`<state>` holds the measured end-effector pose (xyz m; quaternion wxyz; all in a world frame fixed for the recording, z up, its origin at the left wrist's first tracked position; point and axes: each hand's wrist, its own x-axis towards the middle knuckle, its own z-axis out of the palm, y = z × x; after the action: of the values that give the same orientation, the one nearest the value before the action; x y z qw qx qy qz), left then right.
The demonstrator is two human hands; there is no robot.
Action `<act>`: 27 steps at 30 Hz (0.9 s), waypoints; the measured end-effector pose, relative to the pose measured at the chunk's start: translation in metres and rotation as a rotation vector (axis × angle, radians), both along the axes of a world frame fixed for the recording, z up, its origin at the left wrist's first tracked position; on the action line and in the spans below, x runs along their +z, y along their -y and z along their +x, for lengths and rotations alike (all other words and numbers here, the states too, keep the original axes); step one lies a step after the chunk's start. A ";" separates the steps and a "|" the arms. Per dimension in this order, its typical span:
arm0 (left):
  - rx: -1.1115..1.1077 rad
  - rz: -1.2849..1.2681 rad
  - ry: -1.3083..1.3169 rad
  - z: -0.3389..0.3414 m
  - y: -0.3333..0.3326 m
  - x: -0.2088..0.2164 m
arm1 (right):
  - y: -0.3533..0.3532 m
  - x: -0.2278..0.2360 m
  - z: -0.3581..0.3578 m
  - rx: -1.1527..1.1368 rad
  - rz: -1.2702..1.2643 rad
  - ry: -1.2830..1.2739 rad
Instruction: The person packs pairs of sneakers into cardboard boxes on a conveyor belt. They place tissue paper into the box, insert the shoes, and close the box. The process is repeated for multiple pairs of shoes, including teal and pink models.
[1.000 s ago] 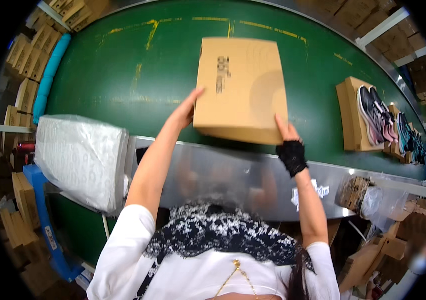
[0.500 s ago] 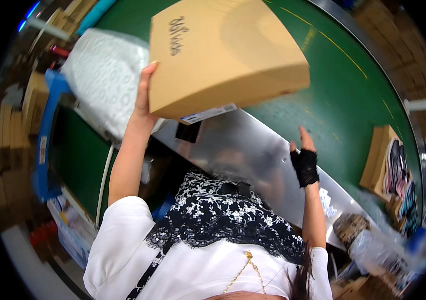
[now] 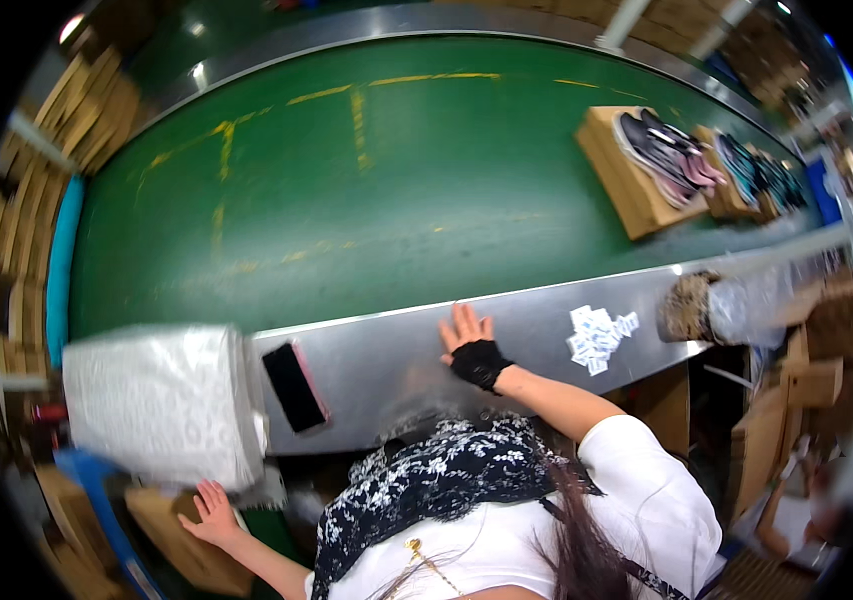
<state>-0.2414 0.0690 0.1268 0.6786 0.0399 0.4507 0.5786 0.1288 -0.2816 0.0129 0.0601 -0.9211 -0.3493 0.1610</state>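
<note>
My left hand (image 3: 212, 515) is empty, its fingers spread, beside a brown cardboard box (image 3: 172, 535) at the lower left. Just above that hand lies a whitish, plastic-wrapped stack (image 3: 162, 405) with a faint round pattern. My right hand (image 3: 472, 350), in a black fingerless lace glove, is over the metal ledge (image 3: 387, 345) along the green conveyor belt (image 3: 347, 210). Its fingers are stretched out toward the belt with nothing in them; whether the palm touches the metal I cannot tell. A dark phone (image 3: 295, 388) with a pink edge rests on the ledge between my hands.
Small white labels (image 3: 599, 338) lie scattered on the ledge, right of my right hand. Beyond them sit clear plastic bags (image 3: 747, 310). On the belt at far right, grey-pink sneakers (image 3: 662, 155) lie on a cardboard box (image 3: 617, 185). Another person (image 3: 797, 515) is at the lower right.
My left hand has let go of the large shoebox and moved down to the lower left. My right hand has come over the ledge. The view has turned, with the belt now running across.
</note>
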 end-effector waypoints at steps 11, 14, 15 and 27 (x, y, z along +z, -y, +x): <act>-1.452 0.006 -0.142 0.285 0.155 -0.020 | 0.086 -0.037 0.127 -0.684 1.183 -0.051; -1.578 -0.081 -0.136 0.283 0.185 -0.024 | 0.185 0.027 0.197 -1.018 1.049 0.350; -1.574 -0.112 -0.222 0.277 0.191 -0.026 | 0.210 0.038 0.215 -1.262 0.954 0.357; -1.384 -0.097 -0.454 0.269 0.219 -0.003 | 0.133 0.023 0.148 -1.125 1.527 -0.892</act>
<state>0.0276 -0.1500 0.1238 0.7797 0.4047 0.4771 -0.0263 0.2767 -0.4142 0.0357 0.8151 -0.5250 0.1747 0.1717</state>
